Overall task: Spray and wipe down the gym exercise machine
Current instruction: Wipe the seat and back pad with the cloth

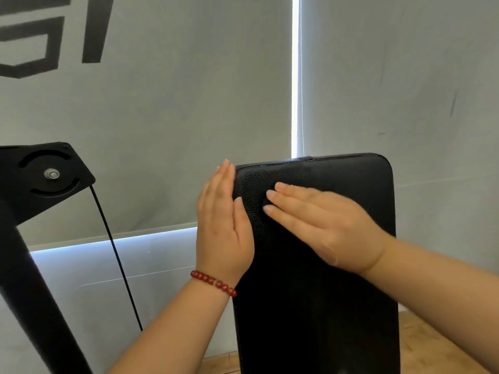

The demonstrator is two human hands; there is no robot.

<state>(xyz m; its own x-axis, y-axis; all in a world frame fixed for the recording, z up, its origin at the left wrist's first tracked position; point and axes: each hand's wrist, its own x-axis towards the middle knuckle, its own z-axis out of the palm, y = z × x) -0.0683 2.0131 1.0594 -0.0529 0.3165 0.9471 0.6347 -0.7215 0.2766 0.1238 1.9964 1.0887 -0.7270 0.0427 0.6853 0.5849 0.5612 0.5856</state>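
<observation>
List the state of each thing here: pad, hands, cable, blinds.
Pad: upright, both hands on it.
Left hand: open, fingers straight, against the pad's left edge.
Right hand: open, flat on the pad's front.
Cable: taut, running down from the frame.
Blinds: lowered, light at the gaps.

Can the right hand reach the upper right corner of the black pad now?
Probably yes. The right hand lies flat on the black pad, fingers straight, and only bare padding lies between it and that corner. The left hand rests at the opposite edge.
</observation>
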